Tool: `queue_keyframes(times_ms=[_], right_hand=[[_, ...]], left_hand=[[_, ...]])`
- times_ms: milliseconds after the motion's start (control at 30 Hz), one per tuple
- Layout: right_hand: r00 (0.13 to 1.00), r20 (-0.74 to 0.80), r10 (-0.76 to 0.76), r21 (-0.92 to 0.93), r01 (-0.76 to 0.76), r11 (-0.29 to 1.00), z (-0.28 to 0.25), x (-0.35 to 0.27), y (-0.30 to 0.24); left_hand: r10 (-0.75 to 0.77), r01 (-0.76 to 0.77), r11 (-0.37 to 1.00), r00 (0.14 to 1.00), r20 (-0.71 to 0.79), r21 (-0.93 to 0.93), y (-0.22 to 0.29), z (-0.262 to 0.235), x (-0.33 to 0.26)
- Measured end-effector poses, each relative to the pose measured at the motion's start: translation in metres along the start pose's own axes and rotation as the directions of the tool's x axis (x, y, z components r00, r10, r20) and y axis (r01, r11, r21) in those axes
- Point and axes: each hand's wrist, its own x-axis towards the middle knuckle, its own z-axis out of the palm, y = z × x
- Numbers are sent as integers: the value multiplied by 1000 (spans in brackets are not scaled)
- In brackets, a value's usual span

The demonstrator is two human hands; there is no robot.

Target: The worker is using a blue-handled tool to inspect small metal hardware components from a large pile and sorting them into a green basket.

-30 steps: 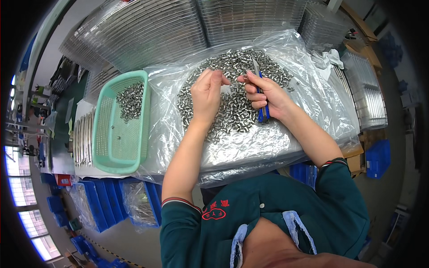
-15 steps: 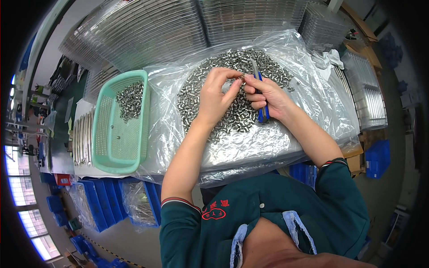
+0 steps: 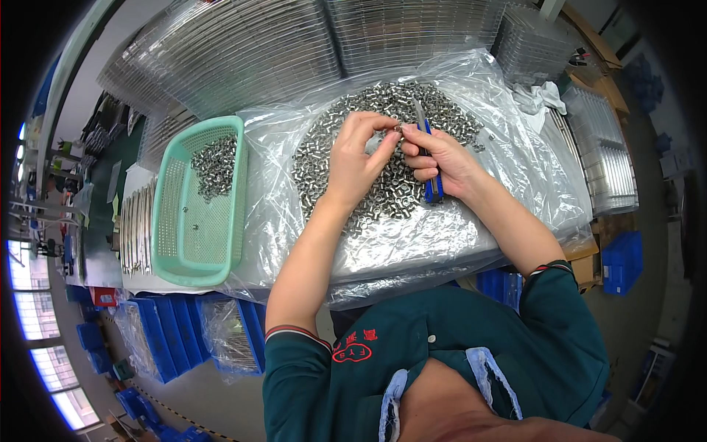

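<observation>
Over a wide pile of small shiny metal parts (image 3: pixel 383 188), both my hands meet at the fingertips. My left hand (image 3: pixel 359 153) pinches one small metal part (image 3: pixel 398 129) between thumb and forefinger. In my right hand (image 3: pixel 448 160) is a blue utility knife (image 3: pixel 433 186), its blade pointing away from me and its handle under the curled fingers. The right thumb and forefinger also touch the small part, whose exact shape is too small to make out. The pile lies on clear plastic sheeting (image 3: pixel 276 214).
Left of the pile stands a green plastic basket (image 3: pixel 163 214) with similar metal parts heaped at its far end. Stacks of clear trays (image 3: pixel 243 59) line the back. More trays (image 3: pixel 600 147) stand at the right. Blue bins (image 3: pixel 173 335) sit below the table's near left edge.
Both hands stay in nearly the same place. The fingertips and the small part have shifted very slightly; the knife remains in the right hand.
</observation>
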Motion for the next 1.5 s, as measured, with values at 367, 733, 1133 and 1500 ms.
queue_keyframes(times_ms=[367, 733, 1133, 1500], right_hand=[[1000, 5, -15, -23, 15, 1000, 1, 0, 0], [999, 35, 15, 63, -17, 998, -2, 2, 1], [998, 8, -58, -61, 59, 996, 0, 1, -1], [998, 41, -49, -29, 51, 998, 0, 1, 1]], left_hand=[[-63, 63, 997, 998, -3, -39, -2, 1, -1], [23, -23, 1000, 1000, 6, 20, -1, 1, -1], [11, -11, 1000, 1000, -2, -10, -1, 0, 0], [-7, 7, 1000, 1000, -18, -22, 5, 2, 0]])
